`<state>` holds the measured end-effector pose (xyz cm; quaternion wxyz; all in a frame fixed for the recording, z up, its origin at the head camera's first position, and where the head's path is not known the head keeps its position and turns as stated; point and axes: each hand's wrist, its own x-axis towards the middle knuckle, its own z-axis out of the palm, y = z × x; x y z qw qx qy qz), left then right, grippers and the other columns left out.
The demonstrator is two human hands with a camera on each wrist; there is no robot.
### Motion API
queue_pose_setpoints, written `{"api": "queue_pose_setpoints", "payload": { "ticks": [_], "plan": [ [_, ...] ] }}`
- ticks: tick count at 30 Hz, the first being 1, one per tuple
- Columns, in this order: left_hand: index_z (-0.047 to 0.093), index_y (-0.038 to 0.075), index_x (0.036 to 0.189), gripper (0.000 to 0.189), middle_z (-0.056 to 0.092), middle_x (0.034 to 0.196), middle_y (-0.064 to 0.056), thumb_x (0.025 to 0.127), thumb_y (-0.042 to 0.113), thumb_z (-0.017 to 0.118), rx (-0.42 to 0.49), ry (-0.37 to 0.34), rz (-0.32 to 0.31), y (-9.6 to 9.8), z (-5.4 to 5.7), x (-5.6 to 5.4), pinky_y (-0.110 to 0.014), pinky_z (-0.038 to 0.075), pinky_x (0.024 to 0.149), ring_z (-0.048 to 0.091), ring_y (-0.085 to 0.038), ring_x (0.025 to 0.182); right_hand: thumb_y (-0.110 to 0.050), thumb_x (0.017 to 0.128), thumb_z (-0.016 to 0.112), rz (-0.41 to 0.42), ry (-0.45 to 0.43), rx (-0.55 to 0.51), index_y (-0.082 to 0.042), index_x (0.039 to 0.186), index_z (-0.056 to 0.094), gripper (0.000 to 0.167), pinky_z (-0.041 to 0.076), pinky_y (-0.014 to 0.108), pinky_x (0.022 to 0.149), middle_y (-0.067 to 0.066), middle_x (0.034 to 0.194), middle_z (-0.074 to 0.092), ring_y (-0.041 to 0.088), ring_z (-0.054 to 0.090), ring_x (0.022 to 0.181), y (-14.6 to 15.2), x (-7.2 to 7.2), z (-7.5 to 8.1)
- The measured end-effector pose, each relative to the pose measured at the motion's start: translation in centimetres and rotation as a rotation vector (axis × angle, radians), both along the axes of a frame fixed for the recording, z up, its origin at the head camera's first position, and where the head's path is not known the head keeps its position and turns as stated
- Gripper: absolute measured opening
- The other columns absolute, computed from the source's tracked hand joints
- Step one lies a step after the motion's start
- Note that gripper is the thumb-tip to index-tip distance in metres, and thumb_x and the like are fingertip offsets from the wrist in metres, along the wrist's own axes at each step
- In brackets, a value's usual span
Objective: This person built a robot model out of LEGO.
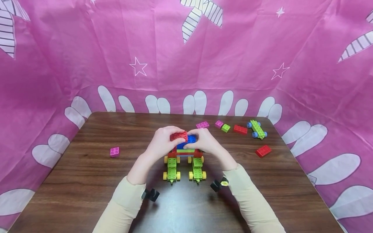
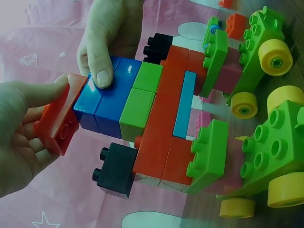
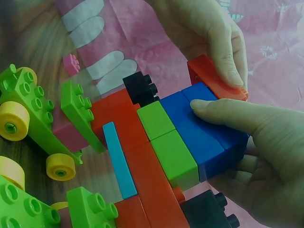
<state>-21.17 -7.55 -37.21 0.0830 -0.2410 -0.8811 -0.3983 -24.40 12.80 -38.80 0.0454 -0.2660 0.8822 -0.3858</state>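
Note:
My left hand (image 1: 160, 142) pinches a red brick (image 2: 64, 116) between thumb and fingers, tilted against the top of the stack. The right hand (image 1: 207, 143) grips the blue bricks (image 3: 202, 128) at the top of the built figure, its thumb across their face. Below the blue come light green bricks (image 2: 137, 107), then red ones (image 2: 154, 128) with a thin light-blue strip (image 2: 184, 104). A black brick (image 2: 116, 168) juts out on either side. Two green bases with yellow wheels (image 1: 172, 173) carry the figure upright on the table.
A pink brick (image 1: 115, 151) lies alone at left on the wooden table (image 1: 87, 181). Back right are pink bricks (image 1: 202, 125), a small green brick (image 1: 225, 128), red bricks (image 1: 240, 129) and a green base with blue wheels (image 1: 257, 129). A pink cloth (image 1: 175, 58) hangs behind.

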Motion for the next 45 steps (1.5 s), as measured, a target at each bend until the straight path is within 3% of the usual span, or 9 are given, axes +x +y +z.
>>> {"api": "queue_pose_setpoints", "payload": {
  "ticks": [14,45],
  "plan": [
    [0.072,0.011,0.117,0.035,0.072,0.114,-0.007,0.085,0.022,0.077,0.011,-0.073,0.003,-0.27,0.34,0.01,-0.037,0.057,0.085,0.065,-0.023,0.103,-0.023,0.077,0.084,-0.038,0.006,0.007,-0.002,0.11,0.072,0.041,0.06,0.032,0.075,0.012,0.099,0.073,0.02,0.067,0.083,-0.09,0.15,-0.13],
    [0.071,0.01,0.119,0.035,0.071,0.116,-0.008,0.086,0.021,0.075,0.005,-0.091,0.003,-0.38,0.17,-0.03,-0.036,0.058,0.085,0.065,-0.025,0.105,-0.022,0.077,0.084,-0.046,0.003,0.007,-0.001,0.111,0.071,0.042,0.06,0.034,0.077,0.013,0.102,0.073,0.022,0.067,0.086,-0.21,0.35,-0.2]
  ]
}}
